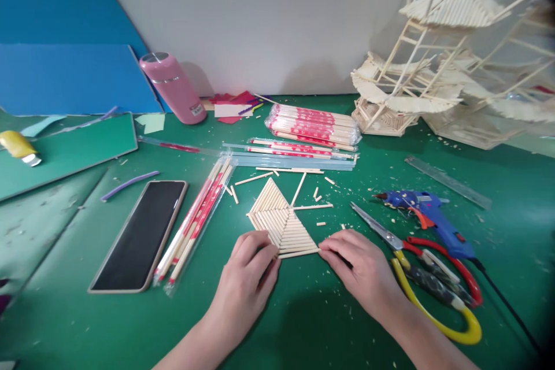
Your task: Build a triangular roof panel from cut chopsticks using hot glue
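Note:
Between my hands a fan-shaped roof panel [299,232] of pale wooden chopstick pieces lies flat on the green table, its rows meeting near one point. Along its front edge runs a chopstick piece [299,254]. My left hand [248,277] has its fingers closed at that piece's left end, and its fingertips hide the corner. At the right end, the thumb and forefinger of my right hand [362,263] pinch the tip. Two bare sticks [311,206] reach out from the panel's upper right side. Short cut bits [321,224] are scattered behind it.
Scissors [384,231], a blue glue gun [416,202] and yellow-handled cutters [433,295] lie right. A phone [141,237] and wrapped chopsticks [197,217] lie left. Behind are a chopstick bundle [312,124], a pink flask [177,89] and a stick pagoda model [411,69].

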A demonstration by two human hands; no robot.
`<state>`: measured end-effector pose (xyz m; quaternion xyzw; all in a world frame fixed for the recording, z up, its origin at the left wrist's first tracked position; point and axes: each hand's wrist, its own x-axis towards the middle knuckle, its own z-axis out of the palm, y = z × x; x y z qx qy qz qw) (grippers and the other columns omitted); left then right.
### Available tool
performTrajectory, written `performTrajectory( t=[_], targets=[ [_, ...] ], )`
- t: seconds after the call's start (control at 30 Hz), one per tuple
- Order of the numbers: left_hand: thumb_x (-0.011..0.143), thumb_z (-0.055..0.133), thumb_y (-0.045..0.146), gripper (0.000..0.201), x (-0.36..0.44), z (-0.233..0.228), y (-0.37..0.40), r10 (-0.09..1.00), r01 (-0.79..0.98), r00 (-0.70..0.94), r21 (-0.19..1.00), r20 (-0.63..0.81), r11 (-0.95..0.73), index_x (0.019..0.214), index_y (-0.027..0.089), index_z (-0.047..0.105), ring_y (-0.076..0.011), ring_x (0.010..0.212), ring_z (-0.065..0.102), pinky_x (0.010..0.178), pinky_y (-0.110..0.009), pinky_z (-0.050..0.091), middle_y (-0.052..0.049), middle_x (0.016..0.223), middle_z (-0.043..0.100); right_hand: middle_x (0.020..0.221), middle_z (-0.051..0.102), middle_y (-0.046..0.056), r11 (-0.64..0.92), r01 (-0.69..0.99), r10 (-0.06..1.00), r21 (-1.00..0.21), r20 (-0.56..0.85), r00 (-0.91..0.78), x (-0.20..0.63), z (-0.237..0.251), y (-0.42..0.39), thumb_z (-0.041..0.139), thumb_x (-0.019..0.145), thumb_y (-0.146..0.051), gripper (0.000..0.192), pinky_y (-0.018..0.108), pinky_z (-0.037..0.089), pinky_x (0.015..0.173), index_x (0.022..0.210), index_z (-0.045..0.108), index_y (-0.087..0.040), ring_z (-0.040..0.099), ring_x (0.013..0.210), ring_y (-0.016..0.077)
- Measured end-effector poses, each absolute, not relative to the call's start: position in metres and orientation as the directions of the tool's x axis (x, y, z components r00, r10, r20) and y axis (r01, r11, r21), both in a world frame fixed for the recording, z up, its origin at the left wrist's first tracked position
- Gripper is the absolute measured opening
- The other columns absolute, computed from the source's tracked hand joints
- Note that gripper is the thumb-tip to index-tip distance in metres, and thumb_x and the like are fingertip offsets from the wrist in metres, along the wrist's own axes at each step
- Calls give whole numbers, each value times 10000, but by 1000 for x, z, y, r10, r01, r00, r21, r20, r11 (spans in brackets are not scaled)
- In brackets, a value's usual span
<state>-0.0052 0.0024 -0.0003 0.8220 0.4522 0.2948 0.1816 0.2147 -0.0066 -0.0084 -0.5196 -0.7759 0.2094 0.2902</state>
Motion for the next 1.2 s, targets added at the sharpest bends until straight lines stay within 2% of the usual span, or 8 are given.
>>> performTrajectory(
  t=[0.5,0.83,1.2],
  targets=[
    [819,477,85,150,-6,-1,5,814,649,453,491,363,-581,901,182,557,-210,945,508,787,-346,473,-78,969,506,818,608,41,360,652,930,-667,204,-305,216,7,-6,458,832,-103,223,287,452,681,970,612,-188,544,757,148],
    [816,478,96,150,-5,-2,5,812,654,447,482,375,-583,896,182,573,-209,941,521,784,-347,482,-80,958,526,815,619,39,360,677,932,-642,223,-285,215,0,-6,508,839,-170,149,284,458,674,922,630,-190,556,752,149],
    [813,480,75,160,-6,-2,4,819,644,447,505,361,-574,908,172,566,-214,961,507,794,-340,475,-85,959,520,806,616,31,348,703,936,-619,191,-296,213,-2,-4,478,866,-193,164,262,450,659,895,640,-201,560,737,139]
  ],
)
